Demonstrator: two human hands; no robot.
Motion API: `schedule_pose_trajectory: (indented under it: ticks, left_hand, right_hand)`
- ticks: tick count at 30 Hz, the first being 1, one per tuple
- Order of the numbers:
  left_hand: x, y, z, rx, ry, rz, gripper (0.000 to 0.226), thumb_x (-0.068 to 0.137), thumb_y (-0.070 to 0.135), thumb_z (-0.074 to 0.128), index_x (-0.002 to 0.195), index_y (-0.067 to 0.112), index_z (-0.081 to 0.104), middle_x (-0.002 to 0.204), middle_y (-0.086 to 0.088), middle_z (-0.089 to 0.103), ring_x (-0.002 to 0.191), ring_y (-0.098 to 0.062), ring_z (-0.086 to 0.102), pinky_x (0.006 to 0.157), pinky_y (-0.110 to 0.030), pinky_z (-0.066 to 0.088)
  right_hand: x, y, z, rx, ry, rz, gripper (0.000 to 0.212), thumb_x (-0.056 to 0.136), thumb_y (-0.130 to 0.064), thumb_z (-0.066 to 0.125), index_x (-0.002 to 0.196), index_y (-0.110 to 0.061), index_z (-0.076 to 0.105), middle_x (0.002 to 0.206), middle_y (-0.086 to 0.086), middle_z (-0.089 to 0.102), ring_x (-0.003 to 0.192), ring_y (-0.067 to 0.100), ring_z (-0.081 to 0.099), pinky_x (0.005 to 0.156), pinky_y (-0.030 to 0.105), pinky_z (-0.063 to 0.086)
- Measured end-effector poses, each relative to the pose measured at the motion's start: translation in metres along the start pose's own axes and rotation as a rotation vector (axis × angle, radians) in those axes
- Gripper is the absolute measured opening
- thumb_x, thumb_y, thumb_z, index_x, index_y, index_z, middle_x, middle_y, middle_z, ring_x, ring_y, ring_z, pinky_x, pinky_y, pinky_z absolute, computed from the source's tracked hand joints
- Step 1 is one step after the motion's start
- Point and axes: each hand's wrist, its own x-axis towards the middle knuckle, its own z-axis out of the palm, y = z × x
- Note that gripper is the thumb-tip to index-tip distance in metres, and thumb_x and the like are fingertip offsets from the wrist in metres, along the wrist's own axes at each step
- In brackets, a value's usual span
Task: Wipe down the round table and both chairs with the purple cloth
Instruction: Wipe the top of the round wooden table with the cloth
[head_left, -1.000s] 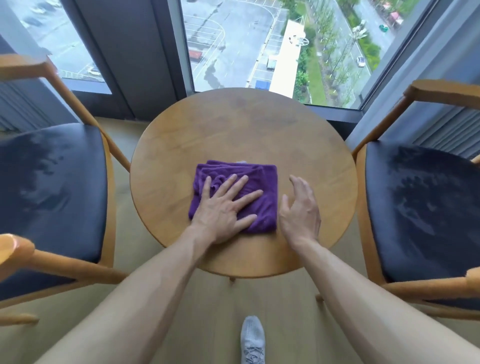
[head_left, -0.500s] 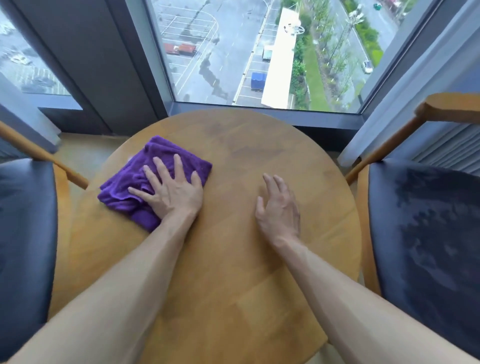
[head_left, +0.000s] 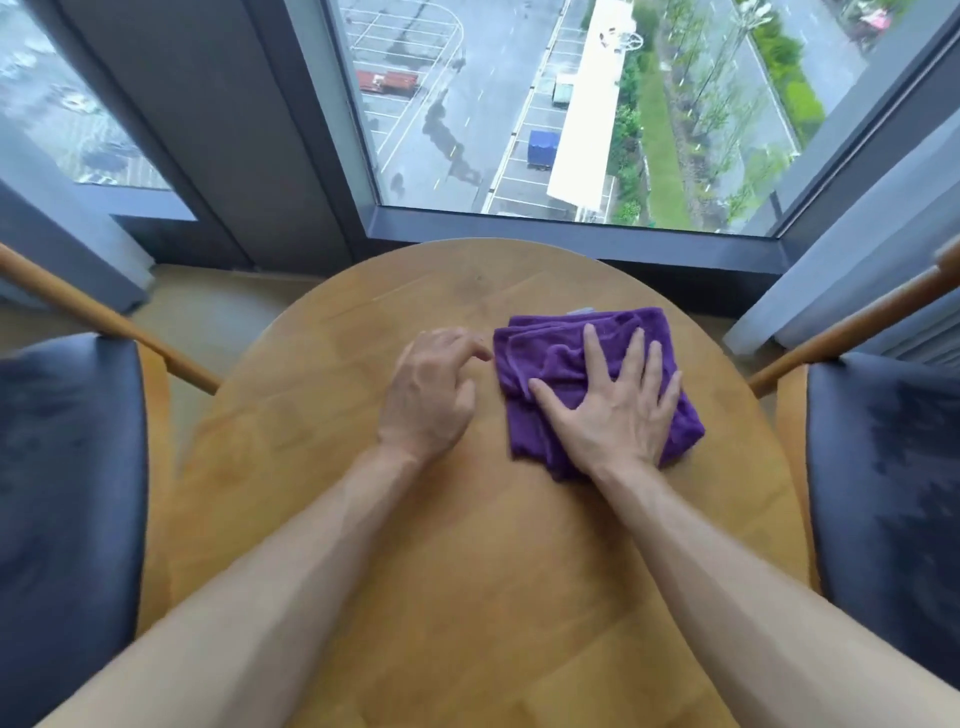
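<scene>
The folded purple cloth (head_left: 558, 358) lies on the right half of the round wooden table (head_left: 457, 582). My right hand (head_left: 615, 415) is pressed flat on it, fingers spread, covering its near right part. Just left of the cloth, my left hand (head_left: 428, 395) rests on the bare wood with fingers loosely curled and their tips close to the cloth's edge, holding nothing. A dark-cushioned wooden chair (head_left: 62, 467) stands left of the table and a matching chair (head_left: 893, 467) stands right of it. Both seats show streaky marks.
Floor-to-ceiling windows (head_left: 519, 104) with a dark frame run just behind the table's far edge. Wooden armrests (head_left: 104, 317) angle in towards the table from both chairs. Pale curtains (head_left: 841, 249) hang at the right corner.
The cloth has crossed from the table's left side, under my left hand, to the right side, under my right hand. My left hand has come off it. The view has moved closer.
</scene>
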Motion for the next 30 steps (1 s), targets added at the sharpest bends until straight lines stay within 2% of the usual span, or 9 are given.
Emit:
schedule_pose_trajectory:
  ticks: [6, 9, 14, 16, 18, 20, 22, 26, 30]
  left_hand:
    - [-0.05, -0.068, -0.063, 0.172, 0.186, -0.229, 0.044, 0.076, -0.001, 0.056, 0.115, 0.015, 0.067, 0.127, -0.003, 0.061, 0.12, -0.024, 0.053, 0.106, -0.039, 0.037]
    - [-0.075, -0.088, -0.091, 0.199, 0.295, -0.327, 0.044, 0.078, -0.001, 0.055, 0.118, 0.014, 0.064, 0.125, -0.003, 0.06, 0.119, -0.024, 0.053, 0.105, -0.045, 0.041]
    - [-0.111, -0.111, -0.123, 0.251, 0.402, -0.444, 0.04, 0.081, 0.001, 0.055, 0.118, 0.015, 0.064, 0.126, -0.001, 0.06, 0.118, -0.024, 0.053, 0.102, -0.043, 0.038]
    - [-0.117, -0.113, -0.122, 0.242, 0.36, -0.434, 0.039, 0.085, 0.003, 0.056, 0.12, 0.015, 0.064, 0.129, -0.001, 0.06, 0.12, -0.024, 0.053, 0.104, -0.041, 0.036]
    - [-0.113, -0.11, -0.112, 0.231, 0.246, -0.36, 0.038, 0.089, 0.006, 0.057, 0.125, 0.014, 0.065, 0.134, -0.002, 0.06, 0.127, -0.024, 0.052, 0.11, -0.041, 0.035]
    - [-0.1, -0.102, -0.095, 0.252, 0.105, -0.254, 0.037, 0.093, 0.013, 0.056, 0.128, 0.017, 0.065, 0.141, -0.001, 0.057, 0.134, -0.02, 0.047, 0.117, -0.041, 0.027]
    - [-0.082, -0.089, -0.076, 0.285, -0.003, -0.169, 0.035, 0.097, 0.023, 0.053, 0.131, 0.023, 0.064, 0.146, 0.003, 0.052, 0.14, -0.016, 0.041, 0.121, -0.042, 0.018]
    - [-0.047, -0.069, -0.045, 0.292, -0.045, -0.188, 0.037, 0.103, 0.036, 0.043, 0.136, 0.029, 0.059, 0.152, 0.003, 0.046, 0.145, -0.017, 0.033, 0.122, -0.044, 0.011]
    - [-0.034, -0.055, -0.019, 0.36, -0.097, -0.229, 0.039, 0.102, 0.038, 0.044, 0.138, 0.029, 0.057, 0.154, -0.002, 0.043, 0.144, -0.022, 0.033, 0.121, -0.045, 0.014]
  right_hand:
    - [-0.013, -0.104, 0.026, -0.059, -0.05, -0.241, 0.099, 0.072, -0.093, 0.016, 0.157, -0.042, 0.013, 0.167, 0.013, 0.002, 0.153, 0.033, -0.002, 0.122, 0.054, 0.001]
    - [-0.051, -0.153, 0.036, -0.042, -0.101, -0.41, 0.097, 0.073, -0.09, 0.021, 0.157, -0.04, 0.014, 0.167, 0.015, 0.0, 0.153, 0.035, -0.003, 0.122, 0.055, 0.001]
    - [-0.132, -0.203, 0.048, 0.028, -0.172, -0.666, 0.093, 0.075, -0.081, 0.036, 0.156, -0.037, 0.024, 0.166, 0.016, -0.002, 0.153, 0.035, -0.007, 0.12, 0.06, 0.002]
    - [-0.164, -0.206, 0.051, 0.078, -0.169, -0.731, 0.09, 0.074, -0.075, 0.045, 0.154, -0.036, 0.03, 0.166, 0.015, 0.002, 0.154, 0.034, -0.005, 0.119, 0.061, 0.005]
    - [-0.186, -0.199, 0.053, 0.11, -0.149, -0.764, 0.085, 0.073, -0.069, 0.05, 0.15, -0.033, 0.038, 0.166, 0.015, 0.011, 0.154, 0.033, 0.0, 0.12, 0.061, 0.009]
    - [-0.196, -0.185, 0.052, 0.102, -0.137, -0.779, 0.076, 0.074, -0.066, 0.051, 0.143, -0.033, 0.047, 0.162, 0.017, 0.025, 0.154, 0.032, 0.006, 0.12, 0.06, 0.011]
    - [-0.197, -0.169, 0.048, 0.093, -0.139, -0.759, 0.072, 0.075, -0.066, 0.05, 0.14, -0.036, 0.049, 0.158, 0.016, 0.034, 0.153, 0.032, 0.013, 0.12, 0.06, 0.011]
    - [-0.193, -0.124, 0.04, 0.082, -0.099, -0.679, 0.076, 0.077, -0.066, 0.051, 0.148, -0.04, 0.04, 0.163, 0.013, 0.026, 0.154, 0.027, 0.008, 0.12, 0.06, 0.013]
    - [-0.174, -0.042, 0.029, 0.028, -0.004, -0.526, 0.079, 0.079, -0.07, 0.051, 0.151, -0.042, 0.034, 0.166, 0.007, 0.015, 0.154, 0.024, 0.011, 0.119, 0.06, 0.017]
